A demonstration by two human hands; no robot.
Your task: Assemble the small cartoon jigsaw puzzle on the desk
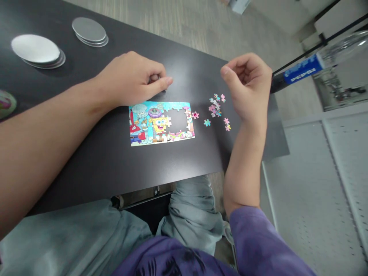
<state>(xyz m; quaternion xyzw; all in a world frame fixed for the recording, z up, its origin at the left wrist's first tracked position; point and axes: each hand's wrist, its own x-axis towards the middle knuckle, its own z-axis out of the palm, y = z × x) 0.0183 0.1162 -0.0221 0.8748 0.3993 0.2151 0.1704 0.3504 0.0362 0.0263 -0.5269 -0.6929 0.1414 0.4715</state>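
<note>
A colourful cartoon puzzle lies on the dark table, with an opening in its right half. One pink piece rests against its right edge. Further right is a small heap of loose pieces, with a blue-green piece and a few pink and yellow pieces apart from it. My left hand rests closed on the table just above the puzzle; whatever its fingers hold, if anything, is hidden. My right hand is raised right of the heap, thumb and fingertips pinched together, and nothing they hold can be made out.
Two stacks of silver discs, one at the far left and one beside it, lie on the table. A round coloured object shows at the left edge. Beyond my right hand is a Pepsi bottle.
</note>
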